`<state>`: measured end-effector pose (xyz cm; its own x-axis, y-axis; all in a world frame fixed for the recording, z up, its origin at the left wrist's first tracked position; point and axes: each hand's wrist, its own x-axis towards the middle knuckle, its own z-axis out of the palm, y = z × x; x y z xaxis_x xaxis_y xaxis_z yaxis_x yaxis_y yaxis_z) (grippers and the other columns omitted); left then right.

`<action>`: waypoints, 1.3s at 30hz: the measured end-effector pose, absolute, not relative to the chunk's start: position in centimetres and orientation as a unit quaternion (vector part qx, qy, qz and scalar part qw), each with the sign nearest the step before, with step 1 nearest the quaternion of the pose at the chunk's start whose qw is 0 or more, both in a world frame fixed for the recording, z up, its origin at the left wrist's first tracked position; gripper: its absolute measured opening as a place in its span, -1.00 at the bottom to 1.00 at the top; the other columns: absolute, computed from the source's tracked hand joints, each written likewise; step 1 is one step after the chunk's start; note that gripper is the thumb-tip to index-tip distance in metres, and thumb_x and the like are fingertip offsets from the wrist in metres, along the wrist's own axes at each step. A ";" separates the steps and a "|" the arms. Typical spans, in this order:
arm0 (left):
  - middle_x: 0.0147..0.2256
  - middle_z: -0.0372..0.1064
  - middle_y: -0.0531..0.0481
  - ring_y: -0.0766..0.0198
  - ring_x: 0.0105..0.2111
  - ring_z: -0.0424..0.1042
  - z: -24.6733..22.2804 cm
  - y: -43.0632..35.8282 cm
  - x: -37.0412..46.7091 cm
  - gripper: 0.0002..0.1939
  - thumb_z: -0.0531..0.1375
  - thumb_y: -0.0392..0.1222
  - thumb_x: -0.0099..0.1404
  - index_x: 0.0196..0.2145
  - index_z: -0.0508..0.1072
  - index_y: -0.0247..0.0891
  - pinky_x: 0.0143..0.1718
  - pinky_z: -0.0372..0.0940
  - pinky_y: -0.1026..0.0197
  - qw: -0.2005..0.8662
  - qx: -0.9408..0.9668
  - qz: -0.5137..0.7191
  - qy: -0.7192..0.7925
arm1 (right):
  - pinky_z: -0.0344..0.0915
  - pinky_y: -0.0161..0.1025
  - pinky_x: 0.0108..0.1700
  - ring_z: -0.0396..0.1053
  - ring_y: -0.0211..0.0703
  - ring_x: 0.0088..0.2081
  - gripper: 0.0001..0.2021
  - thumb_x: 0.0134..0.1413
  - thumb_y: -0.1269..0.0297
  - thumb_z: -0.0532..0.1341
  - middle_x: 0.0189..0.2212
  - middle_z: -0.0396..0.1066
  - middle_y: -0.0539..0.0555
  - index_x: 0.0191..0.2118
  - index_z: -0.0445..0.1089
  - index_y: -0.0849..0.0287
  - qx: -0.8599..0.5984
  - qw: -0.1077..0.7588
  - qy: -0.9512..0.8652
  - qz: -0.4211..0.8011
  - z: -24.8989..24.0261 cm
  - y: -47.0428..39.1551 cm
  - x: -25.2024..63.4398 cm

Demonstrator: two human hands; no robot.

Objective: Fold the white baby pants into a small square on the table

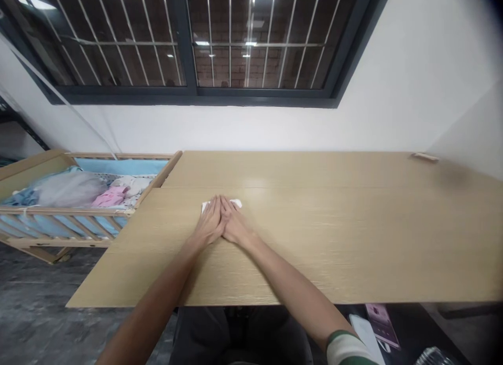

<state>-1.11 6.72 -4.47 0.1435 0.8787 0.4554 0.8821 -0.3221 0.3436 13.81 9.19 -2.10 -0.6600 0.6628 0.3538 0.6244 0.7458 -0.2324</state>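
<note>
A small white cloth or tissue (237,202) lies on the light wooden tabletop (334,239), mostly hidden under my hands. My left hand (211,222) rests flat on it with the fingers stretched out, pointing away from me. Beside it and touching it, my right hand (234,223) is also laid flat, its fingers angled toward the left hand. White edges of the cloth show past the fingertips on both sides. Neither hand is wrapped round anything.
A wooden crib (74,211) with bedding stands against the table's left end. A barred window (192,95) is above the far edge. A small piece of wood (424,156) lies at the back right. Below the front edge are a pink box (381,323) and a white item (364,333).
</note>
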 end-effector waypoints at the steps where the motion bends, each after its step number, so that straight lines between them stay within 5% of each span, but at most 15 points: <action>1: 0.41 -0.06 -0.43 -0.03 0.43 -0.10 -5.0 6.7 -0.8 -0.26 -0.24 0.13 0.52 0.41 -0.07 -0.51 0.41 -0.09 -0.15 -0.010 -0.757 -0.281 -0.589 | -0.22 0.04 0.46 -0.22 0.13 0.47 -0.31 0.34 0.20 0.01 0.46 -0.14 0.37 0.45 -0.08 0.48 -0.346 0.185 -0.919 0.044 -2.5 9.0 13.5; 16: 0.42 -0.16 -0.46 -0.13 0.45 -0.20 -6.2 6.8 -3.9 -0.22 -0.19 0.20 0.50 0.41 -0.03 -0.48 0.38 -0.05 -0.23 0.000 -0.742 -0.223 -0.632 | -0.26 0.06 0.46 -0.33 0.01 0.49 -0.28 0.45 -0.02 -0.27 0.49 -0.28 0.27 0.49 -0.23 0.40 -0.449 0.146 -0.870 0.142 -2.7 10.8 17.0; 21: 0.38 0.00 -0.42 -0.10 0.41 -0.03 -3.9 6.3 -4.2 -0.28 -0.10 0.17 0.49 0.38 0.05 -0.43 0.37 0.01 -0.20 0.045 -0.745 -0.316 -0.586 | -0.24 0.12 0.44 -0.33 0.10 0.49 -0.33 0.45 0.01 -0.16 0.48 -0.24 0.33 0.46 -0.08 0.38 -0.402 0.222 -0.885 0.070 -1.1 9.8 17.0; 26: 0.19 0.38 -0.23 0.03 0.22 0.35 -2.4 5.6 -5.0 -0.43 -0.04 0.16 0.48 0.23 0.33 -0.28 0.29 0.21 -0.07 -0.022 -0.765 -0.328 -0.554 | 0.01 0.11 0.35 0.10 0.13 0.36 -0.46 0.38 0.03 0.06 0.33 0.18 0.33 0.32 0.23 0.24 -0.338 0.191 -0.917 0.092 0.2 9.5 17.8; 31: 0.26 0.30 -0.29 -0.08 0.26 0.30 -3.2 5.5 -4.9 -0.27 0.21 0.26 0.26 0.19 0.40 -0.34 0.30 0.20 -0.07 -0.059 -0.783 -0.252 -0.566 | 0.04 0.11 0.35 0.07 0.16 0.38 -0.37 0.21 0.18 0.18 0.35 0.17 0.33 0.36 0.19 0.27 -0.335 0.155 -0.922 0.117 -0.5 10.2 18.4; 39: 0.22 0.35 -0.26 -0.07 0.18 0.40 -3.5 5.7 -4.5 -0.45 0.22 -0.17 0.20 0.15 0.42 -0.31 0.24 0.28 -0.08 -0.029 -0.781 -0.265 -0.565 | 0.01 0.10 0.33 0.09 0.12 0.35 -0.40 0.08 0.40 0.13 0.32 0.20 0.34 0.29 0.24 0.30 -0.339 0.196 -0.915 0.093 -1.6 10.8 17.8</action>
